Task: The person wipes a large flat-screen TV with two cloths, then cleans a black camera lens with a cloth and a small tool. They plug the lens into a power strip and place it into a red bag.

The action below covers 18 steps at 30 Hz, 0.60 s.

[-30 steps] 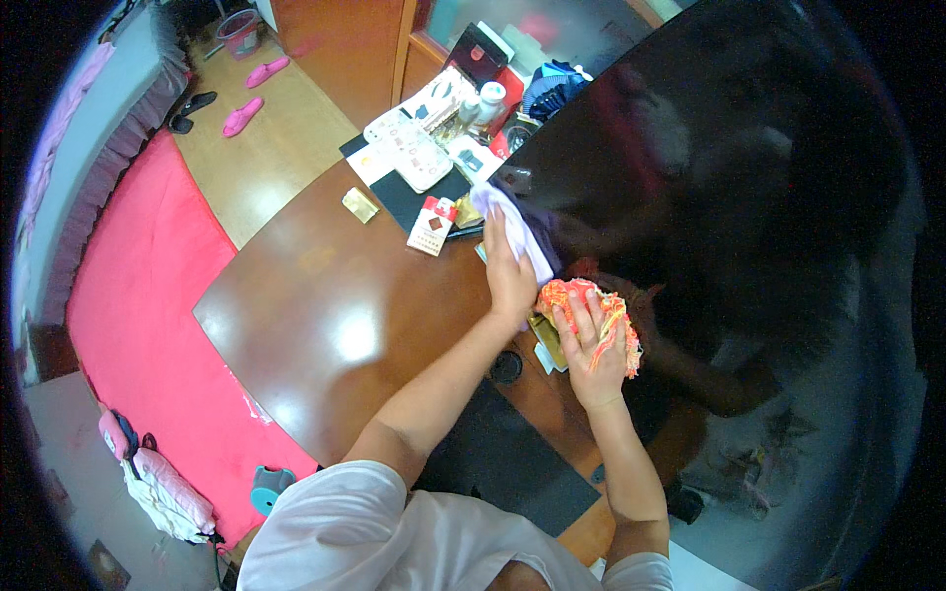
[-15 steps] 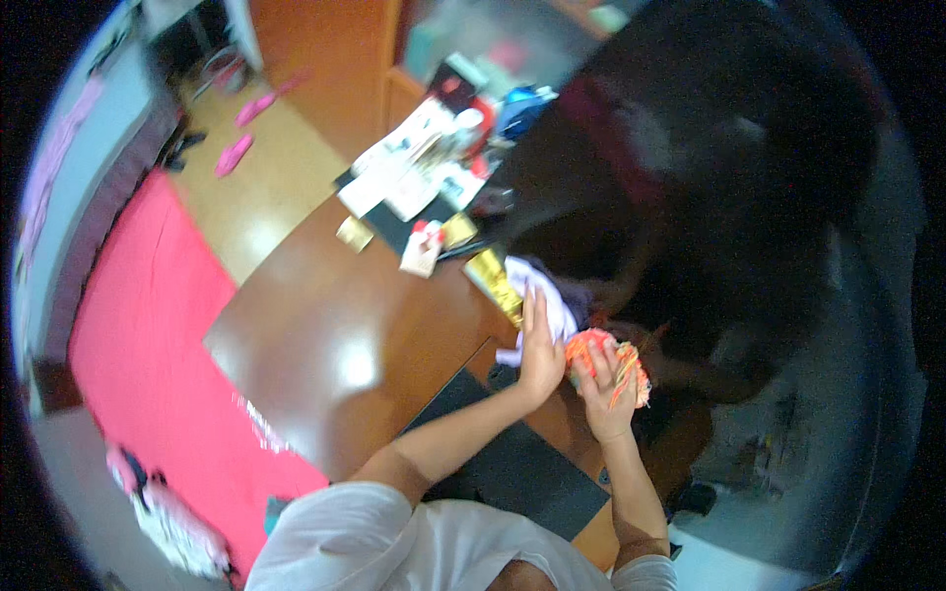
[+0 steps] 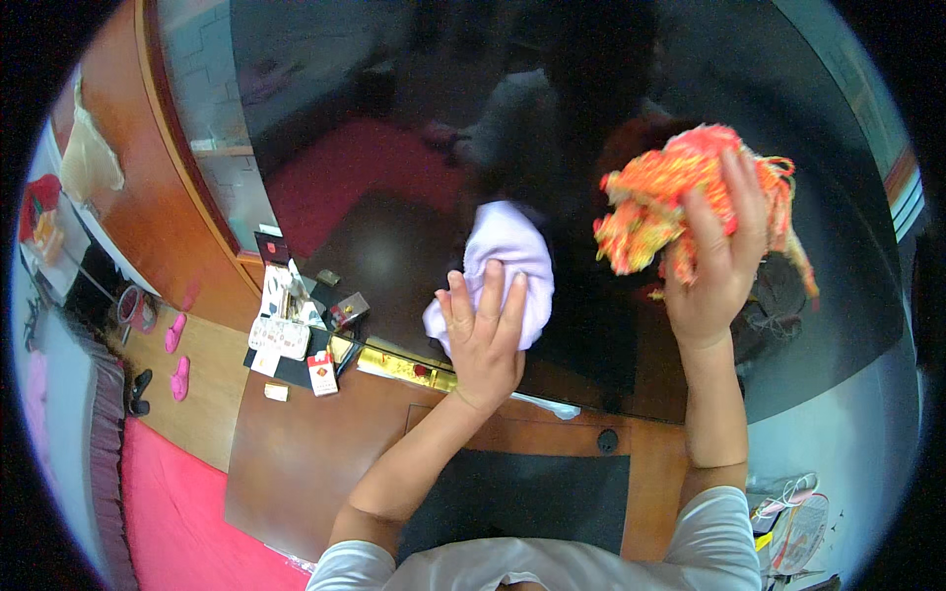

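Note:
A large glossy black screen (image 3: 384,236) fills the upper middle and mirrors the room. My left hand (image 3: 483,350) lies on a lilac cloth (image 3: 514,241), fingers spread flat, pressing it against the lower part of the screen. To the right and higher up, my right hand (image 3: 717,271) grips a bunched orange and yellow knitted cloth (image 3: 645,192) in front of the screen. Loose strands hang from it beside the wrist. Its underside is hidden, so I cannot tell whether it touches the screen.
Below the screen is a brown wooden desk (image 3: 296,453) with a black mat (image 3: 532,497). A gold box (image 3: 404,367), a red-and-white pack (image 3: 322,372) and papers (image 3: 281,338) sit at its left. Cables and a racket (image 3: 798,532) are at lower right.
The view has turned and come closer to the screen. Both cloths have moved up, and my hands are farther apart, with the orange cloth now higher at the right.

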Motion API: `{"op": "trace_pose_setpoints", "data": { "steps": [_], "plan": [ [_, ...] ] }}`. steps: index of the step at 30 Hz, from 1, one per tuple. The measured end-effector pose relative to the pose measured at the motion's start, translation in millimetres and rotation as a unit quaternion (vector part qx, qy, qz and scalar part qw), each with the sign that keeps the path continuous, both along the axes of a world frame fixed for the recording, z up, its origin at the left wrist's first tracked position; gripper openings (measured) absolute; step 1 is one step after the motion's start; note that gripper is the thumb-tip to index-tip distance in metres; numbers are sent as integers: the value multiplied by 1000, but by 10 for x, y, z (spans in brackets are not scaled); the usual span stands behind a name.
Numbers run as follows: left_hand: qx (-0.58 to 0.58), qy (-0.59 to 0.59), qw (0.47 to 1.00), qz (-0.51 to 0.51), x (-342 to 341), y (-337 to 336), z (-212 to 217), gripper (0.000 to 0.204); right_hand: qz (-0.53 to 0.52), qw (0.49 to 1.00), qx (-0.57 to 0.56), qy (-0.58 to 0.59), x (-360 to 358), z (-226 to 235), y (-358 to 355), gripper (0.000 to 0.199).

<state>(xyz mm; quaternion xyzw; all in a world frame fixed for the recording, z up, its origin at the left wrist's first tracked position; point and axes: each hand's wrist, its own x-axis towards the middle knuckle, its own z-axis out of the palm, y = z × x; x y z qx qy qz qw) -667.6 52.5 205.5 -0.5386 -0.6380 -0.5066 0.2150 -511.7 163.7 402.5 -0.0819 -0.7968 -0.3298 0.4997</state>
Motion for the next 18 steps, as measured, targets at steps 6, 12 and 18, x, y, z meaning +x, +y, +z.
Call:
{"op": "trace_pose_setpoints", "data": {
  "steps": [6,12,18],
  "plan": [
    [-37,121,992,-20,93,47,-146,44,-15,996,-35,-81,176,-934,-39,37],
    [32,199,979,-19,-521,83,423,48,3,989,-47,-142,513,-905,-19,38],
    [235,189,954,2,-823,228,2340,68,-48,996,10,78,365,451,27,48]
  ]
}}
